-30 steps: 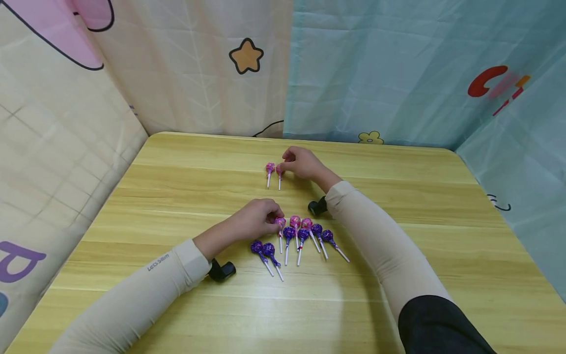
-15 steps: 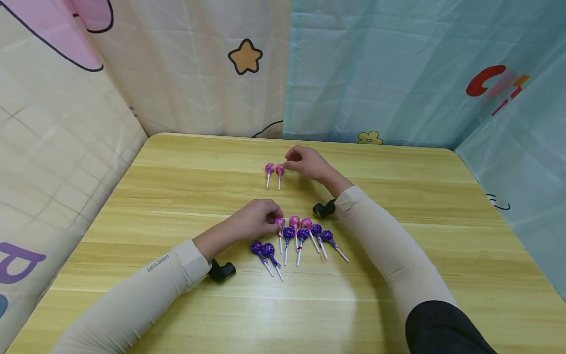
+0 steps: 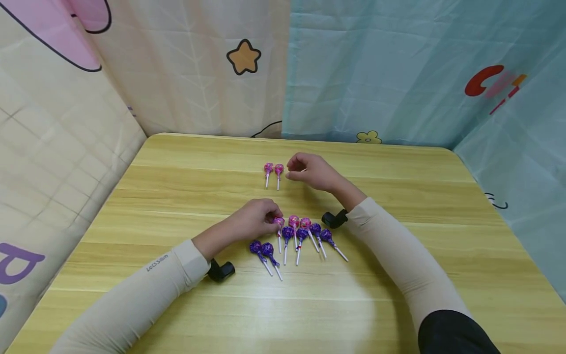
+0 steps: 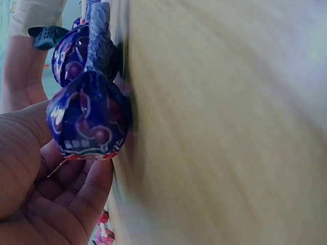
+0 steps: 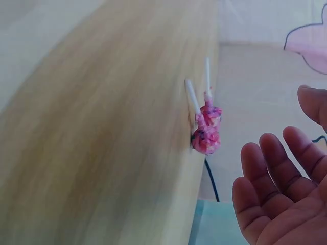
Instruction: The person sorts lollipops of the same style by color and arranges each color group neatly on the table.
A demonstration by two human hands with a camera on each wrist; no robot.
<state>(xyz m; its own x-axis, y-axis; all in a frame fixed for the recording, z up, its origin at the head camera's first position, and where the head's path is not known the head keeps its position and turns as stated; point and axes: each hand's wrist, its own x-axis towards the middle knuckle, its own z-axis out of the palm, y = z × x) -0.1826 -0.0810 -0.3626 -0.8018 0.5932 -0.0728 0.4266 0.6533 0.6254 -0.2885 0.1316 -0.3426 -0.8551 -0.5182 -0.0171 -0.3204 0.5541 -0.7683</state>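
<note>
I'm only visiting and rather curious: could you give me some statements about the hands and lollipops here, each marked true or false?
1. Two pink lollipops lie near the table's far edge. True.
2. The right hand is holding a lollipop. False: it holds nothing.
3. The left hand is touching a pink lollipop beside the nearer group. True.
4. Pink lollipops outnumber purple ones. False: there are six purple lollipops and five pink.
5. Both forearms wear beige sleeves. True.
</note>
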